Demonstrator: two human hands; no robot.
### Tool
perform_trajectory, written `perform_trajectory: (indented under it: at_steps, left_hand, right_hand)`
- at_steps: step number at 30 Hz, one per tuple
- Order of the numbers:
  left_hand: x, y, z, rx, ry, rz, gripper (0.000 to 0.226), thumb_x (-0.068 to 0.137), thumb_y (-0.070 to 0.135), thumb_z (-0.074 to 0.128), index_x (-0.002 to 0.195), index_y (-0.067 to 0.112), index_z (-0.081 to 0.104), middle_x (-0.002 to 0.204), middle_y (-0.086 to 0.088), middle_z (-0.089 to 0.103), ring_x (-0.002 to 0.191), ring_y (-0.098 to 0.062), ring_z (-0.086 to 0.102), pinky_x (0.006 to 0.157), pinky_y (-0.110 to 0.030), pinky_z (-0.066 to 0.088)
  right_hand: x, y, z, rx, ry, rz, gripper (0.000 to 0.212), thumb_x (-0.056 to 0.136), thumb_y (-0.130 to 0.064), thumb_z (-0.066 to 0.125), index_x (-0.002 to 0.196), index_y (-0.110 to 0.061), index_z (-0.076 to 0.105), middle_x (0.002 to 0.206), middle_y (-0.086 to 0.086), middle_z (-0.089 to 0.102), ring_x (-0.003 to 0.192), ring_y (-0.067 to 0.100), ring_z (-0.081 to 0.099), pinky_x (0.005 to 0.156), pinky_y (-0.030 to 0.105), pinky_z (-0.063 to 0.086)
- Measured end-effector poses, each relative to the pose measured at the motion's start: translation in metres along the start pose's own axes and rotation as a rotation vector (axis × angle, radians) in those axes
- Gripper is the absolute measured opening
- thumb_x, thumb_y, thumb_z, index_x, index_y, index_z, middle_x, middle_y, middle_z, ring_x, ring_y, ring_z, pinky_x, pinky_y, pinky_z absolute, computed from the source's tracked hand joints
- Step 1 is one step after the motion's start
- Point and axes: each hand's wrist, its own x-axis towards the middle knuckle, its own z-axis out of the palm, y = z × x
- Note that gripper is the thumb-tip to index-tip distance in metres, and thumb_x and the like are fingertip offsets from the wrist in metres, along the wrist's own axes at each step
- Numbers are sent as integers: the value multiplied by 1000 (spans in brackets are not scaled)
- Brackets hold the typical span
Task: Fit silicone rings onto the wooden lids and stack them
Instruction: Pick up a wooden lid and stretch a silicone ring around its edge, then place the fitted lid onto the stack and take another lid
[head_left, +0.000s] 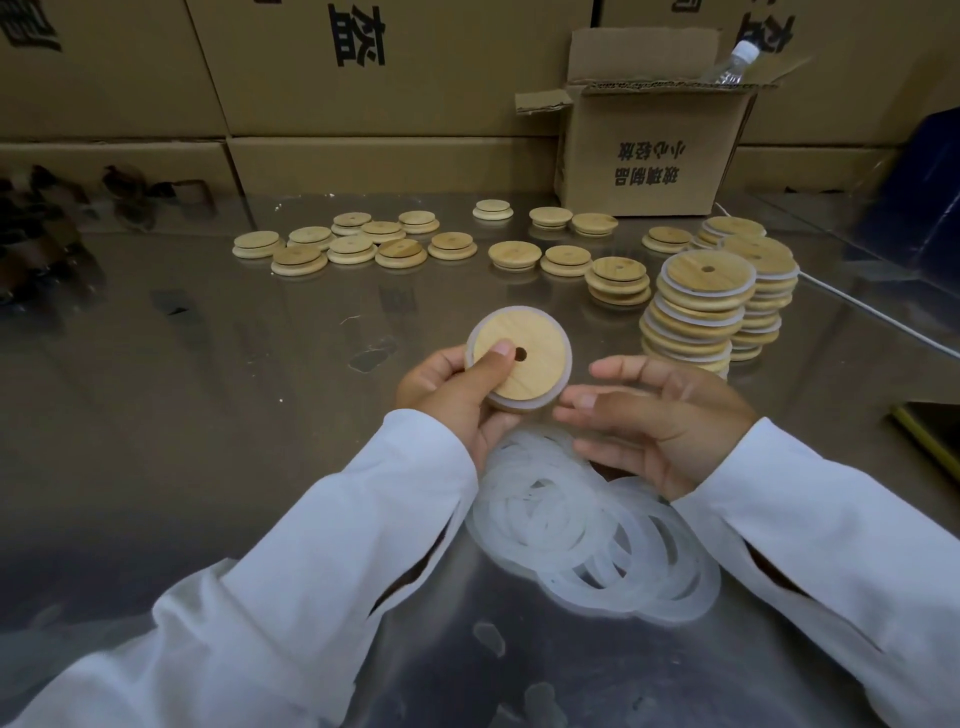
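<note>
- Left hand (451, 387) grips a ringed wooden lid (519, 359), thumb pressed on its face
- Right hand (655, 415) beside it – fingers spread, empty, above loose silicone rings (597, 525)

A shiny metal bench (208, 415) carries loose wooden lids (363, 244) along its far edge. Ringed lid stacks (701, 312) and an open cardboard box (649, 150) occupy the far right corner; silicone rings (587, 530) lie heaped near the front edge.

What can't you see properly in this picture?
Head view:
- Underside of the held lid: faces away, left hand covers its edge.
- Some silicone rings: hidden under both hands.
- Water bottle: mostly inside the open box.
- Rear stack: partly behind the front stack.
</note>
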Motion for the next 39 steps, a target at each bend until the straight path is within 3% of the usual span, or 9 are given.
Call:
perform_trajectory:
  at_steps: [4,8,14,20,23,28,32,37,39]
  left_hand:
    - [2,-2,-2,195,0,145,11,78,-1,65,76,8,59,61,-1,69,59,-13,67,66,-30,57]
    - [0,-4,-3,304,-24,234,14,74,0,69,73,11,59,64,-2,70,70,-25,65,81,-43,54]
    - [-3,-9,0,397,-107,267,15,72,3,71,74,12,60,71,-6,70,68,-22,64,73,-38,53]
    - [-4,-10,-1,430,-106,253,20,67,7,78,73,13,60,78,-12,69,79,-33,65,83,-49,53]
    - [-2,-9,-1,383,-95,173,17,69,6,76,74,11,60,76,-11,69,78,-33,66,81,-47,54]
    - [0,-7,-2,296,-77,77,9,77,1,66,76,7,60,61,-2,70,59,-15,68,62,-30,58]
    - [0,-4,-2,298,-77,74,7,77,0,65,78,5,60,62,-3,70,59,-15,68,58,-28,58]
    - [6,4,-8,457,-6,211,12,76,1,68,77,10,60,72,-6,68,63,-16,66,61,-33,57]
    - [9,9,-13,583,35,324,15,74,3,71,76,15,62,69,-1,66,58,-7,64,59,-24,56]
  right_hand:
    - [-1,0,-1,10,7,-23,21,75,6,62,91,-8,59,88,11,72,79,17,70,56,25,57]
    - [-1,1,-1,-16,54,-39,19,77,7,61,88,-7,59,85,10,72,73,16,71,57,25,57]
    - [1,4,-4,-128,177,-52,20,72,9,67,78,-7,56,66,7,68,57,15,66,53,24,57]
    - [4,5,-5,-187,179,-51,23,71,10,68,75,-8,54,63,7,65,54,15,63,52,24,56]
    - [4,6,-6,-185,151,-51,24,72,11,66,78,-9,54,63,6,66,59,18,64,53,25,57]
    - [6,6,-7,-154,130,-66,24,73,10,65,81,-9,54,66,8,68,57,16,66,50,23,55]
    - [8,6,-10,-295,97,-74,24,74,6,68,83,-11,53,59,1,68,57,16,64,54,25,56]
    - [14,6,-12,-375,145,-150,19,79,1,65,80,-13,53,54,-1,61,53,16,59,52,25,53]
    - [16,6,-12,-395,158,-188,17,80,-1,64,80,-13,53,50,-3,57,49,15,58,52,27,52]
